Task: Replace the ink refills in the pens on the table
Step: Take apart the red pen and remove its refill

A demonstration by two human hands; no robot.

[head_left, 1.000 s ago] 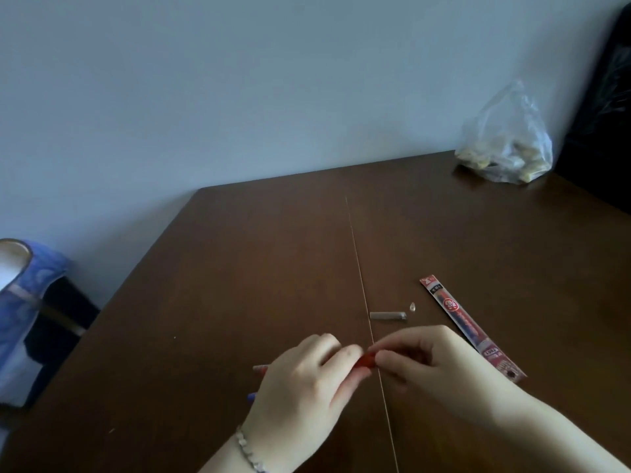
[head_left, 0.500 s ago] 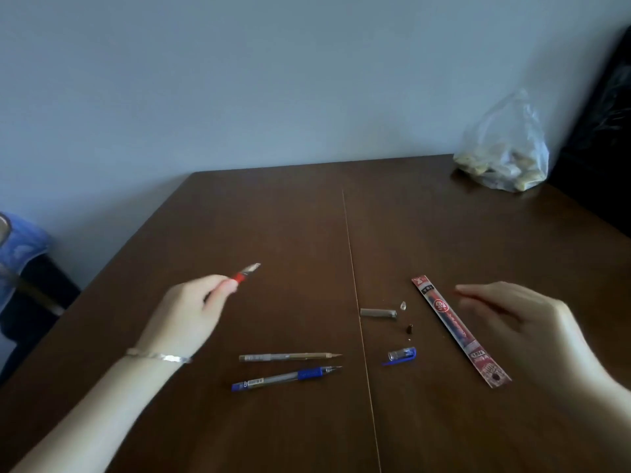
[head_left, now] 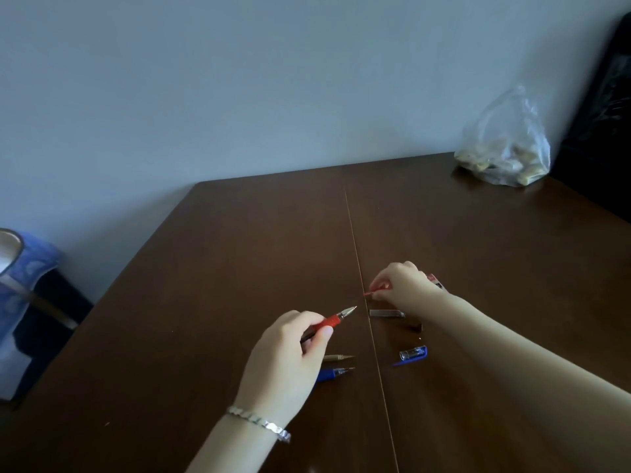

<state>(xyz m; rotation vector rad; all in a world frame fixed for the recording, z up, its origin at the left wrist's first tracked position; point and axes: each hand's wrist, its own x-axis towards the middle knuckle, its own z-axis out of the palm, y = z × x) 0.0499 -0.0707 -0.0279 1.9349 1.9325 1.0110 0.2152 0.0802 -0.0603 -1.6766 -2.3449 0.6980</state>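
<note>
While I watch through the head camera, the only view I have, the left hand (head_left: pixel 286 363) holds a red pen (head_left: pixel 329 323) by its grip, tip raised and pointing toward the far right, just above the brown table (head_left: pixel 239 268); the pen looks assembled, tip cone on, though I cannot tell whether its refill is new or old; the right hand (head_left: pixel 403 285) is pinched narrow on a small red piece (head_left: pixel 377 291) low over the table just right of the centre seam, possibly a cap or a thin refill end, too small for me to say which. Behind that hand a red refill packet (head_left: pixel 435 280) peeks out, mostly hidden; near it lies a grey cap (head_left: pixel 387 314), and nearer me a blue cap (head_left: pixel 414 355), both off their pens; two more pens lie near the left hand, partly covered by it: a beige pen (head_left: pixel 338 358) and a blue pen (head_left: pixel 334 373), tips pointing right, uncapped. A clear plastic bag (head_left: pixel 505 155) sits at the far right edge, and a blue bin (head_left: pixel 20 302) stands off the table at the left.

My judgement: the red pen is close to finished, perhaps only wanting its cap; the beige and blue pens seem opened for work but not yet redone, so most of the task is left.
</note>
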